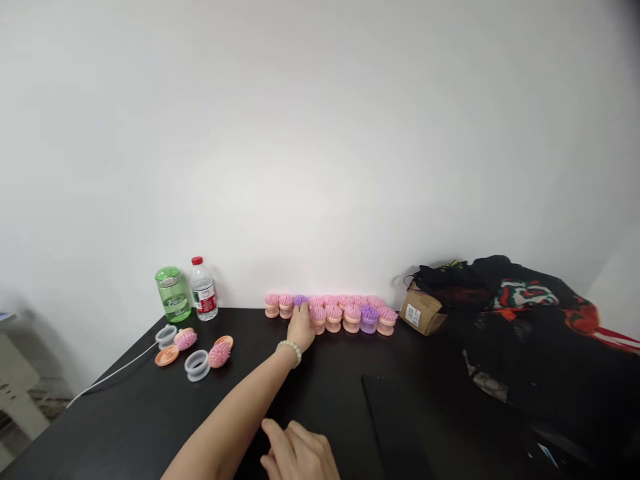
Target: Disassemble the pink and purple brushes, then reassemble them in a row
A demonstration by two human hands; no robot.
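Note:
My left hand (301,325), with a pale bead bracelet (291,349) at its wrist, reaches to two rows of scalp massage brushes by the wall. Its fingertips close on a purple brush (301,300) in the back row; the palm side is hidden. Right beside the hand stands a pink-bristled brush (317,315) with a peach base, first in the front row. Another purple brush (369,319) stands farther right in that row. Near the bottom edge, my right hand (303,453) hovers with loosely bent fingers, thumb and forefinger apart, nothing seen between them.
Brush parts lie at left: pink bristle heads (219,355), clear rings (197,365) and a peach disc (167,355). Behind them stand a green container (173,295) and a water bottle (203,290). A cardboard box (423,311), dark clothing (520,333) and a flat black object (397,427) are rightward.

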